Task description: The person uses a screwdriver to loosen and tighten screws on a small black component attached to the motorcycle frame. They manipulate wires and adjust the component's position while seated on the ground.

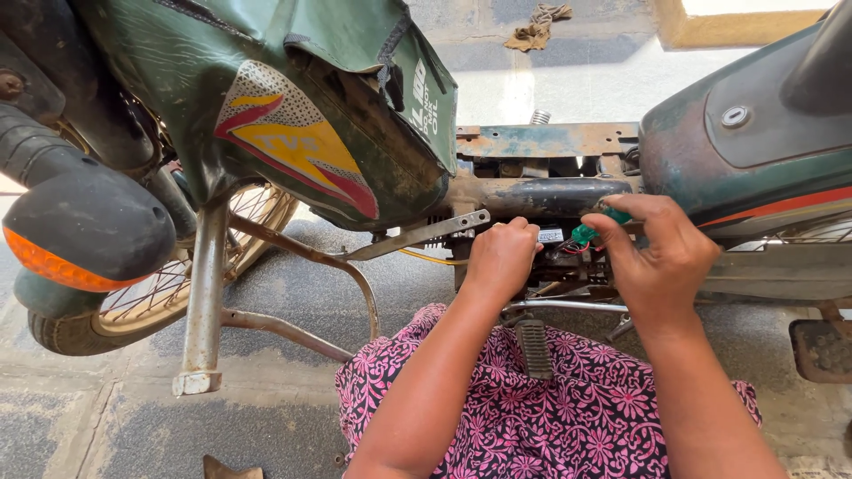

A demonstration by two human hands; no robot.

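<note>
1. We curl our left hand [501,257] into a loose fist against the moped frame [541,195].
2. Our right hand [661,257] pinches a green connector [593,228] with red wires, just under the frame tube.
3. A footrest [533,348] sits above our patterned lap.

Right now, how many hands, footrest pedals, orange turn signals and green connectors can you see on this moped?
Hands: 2, the left hand and the right hand
Footrest pedals: 2
Orange turn signals: 1
Green connectors: 1, at the right fingertips
Total: 6
</note>
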